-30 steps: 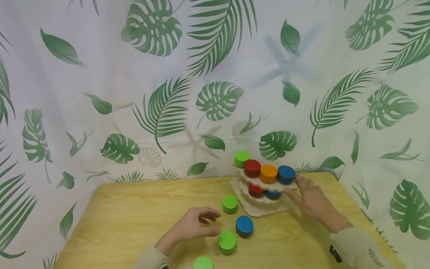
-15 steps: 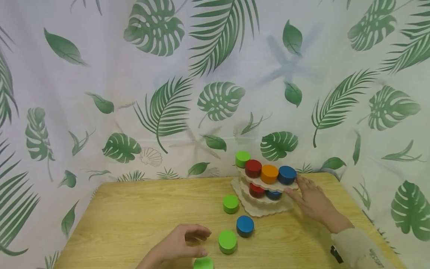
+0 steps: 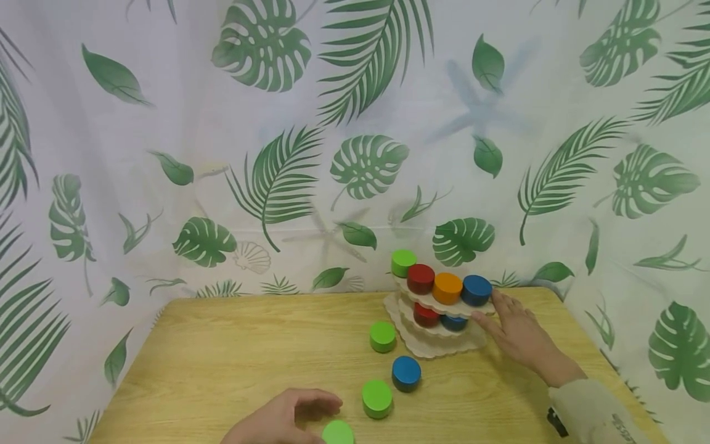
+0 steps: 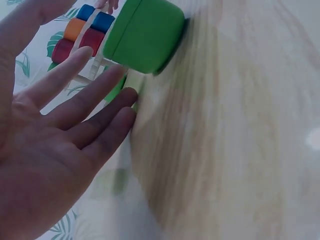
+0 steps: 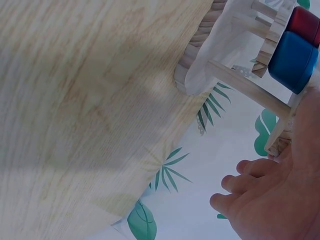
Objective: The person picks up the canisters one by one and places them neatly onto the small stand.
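In the head view, my left hand (image 3: 280, 419) is at the bottom edge, thumb and fingers spread around a green round block (image 3: 338, 433). In the left wrist view the fingers are extended below a green block (image 4: 145, 37), and contact is unclear. My right hand (image 3: 521, 336) holds the right end of the upper tier of a scalloped wooden stand (image 3: 444, 349), thumb at the front edge. On that upper tier sit a green block (image 3: 403, 263), a red block (image 3: 421, 279), an orange block (image 3: 447, 288) and a blue block (image 3: 477, 290).
The lower tier carries a red block (image 3: 426, 315) and a blue block (image 3: 453, 322), partly hidden. On the wooden table (image 3: 249, 345) stand a green block (image 3: 383, 337), a blue block (image 3: 407, 374) and another green block (image 3: 377, 399). A leaf-patterned curtain (image 3: 310, 259) hangs behind.
My left hand has moved down and toward the near edge, from beside the middle green block to the nearest one. The right hand stays on the stand.
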`<move>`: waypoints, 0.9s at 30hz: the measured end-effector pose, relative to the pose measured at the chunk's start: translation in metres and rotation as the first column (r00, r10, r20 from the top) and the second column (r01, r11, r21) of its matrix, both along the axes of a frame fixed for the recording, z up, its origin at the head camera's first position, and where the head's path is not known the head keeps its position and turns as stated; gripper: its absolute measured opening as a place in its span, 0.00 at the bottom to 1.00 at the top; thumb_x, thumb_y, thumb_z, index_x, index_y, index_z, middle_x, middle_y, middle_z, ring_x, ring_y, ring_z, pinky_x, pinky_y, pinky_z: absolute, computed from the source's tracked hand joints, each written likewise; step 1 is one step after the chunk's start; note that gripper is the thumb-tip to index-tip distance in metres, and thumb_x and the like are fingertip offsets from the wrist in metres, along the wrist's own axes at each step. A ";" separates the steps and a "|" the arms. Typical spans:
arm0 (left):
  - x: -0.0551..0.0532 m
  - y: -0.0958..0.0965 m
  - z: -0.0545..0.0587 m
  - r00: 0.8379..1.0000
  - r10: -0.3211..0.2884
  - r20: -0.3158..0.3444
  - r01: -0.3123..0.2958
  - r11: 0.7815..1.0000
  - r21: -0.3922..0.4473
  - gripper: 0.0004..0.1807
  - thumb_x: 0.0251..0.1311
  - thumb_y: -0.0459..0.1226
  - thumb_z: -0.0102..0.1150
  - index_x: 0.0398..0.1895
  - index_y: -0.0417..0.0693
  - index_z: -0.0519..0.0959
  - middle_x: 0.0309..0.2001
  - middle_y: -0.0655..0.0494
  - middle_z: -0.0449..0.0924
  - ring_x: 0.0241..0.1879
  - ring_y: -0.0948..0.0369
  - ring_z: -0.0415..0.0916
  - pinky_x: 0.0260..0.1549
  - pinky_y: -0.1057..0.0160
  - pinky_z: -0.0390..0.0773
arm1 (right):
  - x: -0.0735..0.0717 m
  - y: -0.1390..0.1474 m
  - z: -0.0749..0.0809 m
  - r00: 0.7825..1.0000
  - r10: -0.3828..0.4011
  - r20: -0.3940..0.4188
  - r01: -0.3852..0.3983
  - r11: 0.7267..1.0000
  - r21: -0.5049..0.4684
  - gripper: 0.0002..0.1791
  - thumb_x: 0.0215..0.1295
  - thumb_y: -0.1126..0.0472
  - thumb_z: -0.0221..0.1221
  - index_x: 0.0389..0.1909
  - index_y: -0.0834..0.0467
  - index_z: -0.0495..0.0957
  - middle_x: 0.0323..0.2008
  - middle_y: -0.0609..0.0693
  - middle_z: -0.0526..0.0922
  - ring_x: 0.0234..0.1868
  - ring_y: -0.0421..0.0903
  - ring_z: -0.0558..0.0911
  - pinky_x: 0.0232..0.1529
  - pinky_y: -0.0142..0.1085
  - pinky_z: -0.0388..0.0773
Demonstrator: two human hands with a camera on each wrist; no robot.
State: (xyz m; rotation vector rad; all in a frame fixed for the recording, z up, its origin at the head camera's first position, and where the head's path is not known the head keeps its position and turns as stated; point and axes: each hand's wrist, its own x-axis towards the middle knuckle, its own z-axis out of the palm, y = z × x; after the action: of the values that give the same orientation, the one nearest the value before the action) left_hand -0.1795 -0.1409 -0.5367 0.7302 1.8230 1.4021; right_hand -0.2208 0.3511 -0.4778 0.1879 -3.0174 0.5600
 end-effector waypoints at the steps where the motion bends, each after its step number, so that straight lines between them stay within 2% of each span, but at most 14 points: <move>1: 0.001 0.000 -0.001 1.000 -0.008 -0.018 0.008 1.000 -0.011 0.31 0.66 0.45 0.71 0.71 0.53 0.77 0.68 0.56 0.80 0.68 0.61 0.75 0.66 0.69 0.70 | 0.000 0.000 0.000 1.000 0.000 0.000 0.000 1.000 -0.002 0.48 0.83 0.37 0.44 0.78 0.78 0.52 0.77 0.79 0.56 0.75 0.81 0.57 0.71 0.77 0.54; 5: 0.006 0.002 -0.008 0.995 -0.036 -0.094 0.031 0.998 -0.051 0.30 0.65 0.48 0.73 0.70 0.59 0.79 0.67 0.62 0.81 0.69 0.68 0.72 0.68 0.70 0.66 | 0.001 0.001 0.000 1.000 0.003 -0.003 -0.003 1.000 -0.004 0.48 0.84 0.37 0.44 0.78 0.78 0.52 0.76 0.80 0.56 0.75 0.82 0.57 0.71 0.77 0.54; 7: 0.007 0.002 -0.011 0.993 -0.049 -0.108 0.043 0.998 -0.054 0.30 0.65 0.48 0.73 0.70 0.61 0.79 0.67 0.64 0.80 0.68 0.69 0.72 0.67 0.70 0.66 | 0.000 0.001 0.000 1.000 0.002 -0.004 -0.002 1.000 -0.006 0.48 0.84 0.37 0.44 0.78 0.78 0.52 0.76 0.80 0.56 0.75 0.82 0.57 0.71 0.77 0.54; 17: 0.006 0.003 -0.019 0.991 -0.063 -0.116 0.060 0.998 -0.027 0.31 0.65 0.47 0.73 0.71 0.60 0.77 0.66 0.66 0.81 0.67 0.69 0.73 0.67 0.70 0.67 | -0.001 0.001 -0.002 1.000 -0.002 0.005 0.002 1.000 -0.009 0.48 0.84 0.37 0.44 0.78 0.78 0.51 0.77 0.79 0.55 0.75 0.82 0.56 0.71 0.77 0.53; 27: 0.006 0.005 -0.019 0.995 -0.050 -0.085 0.048 0.998 -0.033 0.30 0.63 0.48 0.74 0.68 0.59 0.79 0.63 0.67 0.82 0.64 0.68 0.74 0.65 0.69 0.69 | -0.001 0.000 -0.001 1.000 -0.005 0.004 0.005 1.000 -0.010 0.48 0.83 0.37 0.44 0.78 0.78 0.51 0.77 0.79 0.55 0.75 0.82 0.56 0.71 0.77 0.54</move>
State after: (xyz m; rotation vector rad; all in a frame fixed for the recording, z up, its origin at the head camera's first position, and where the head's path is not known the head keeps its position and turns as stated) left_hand -0.1736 -0.1355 -0.5556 0.8251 1.8759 1.3261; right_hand -0.2218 0.3513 -0.4787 0.1795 -3.0177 0.5754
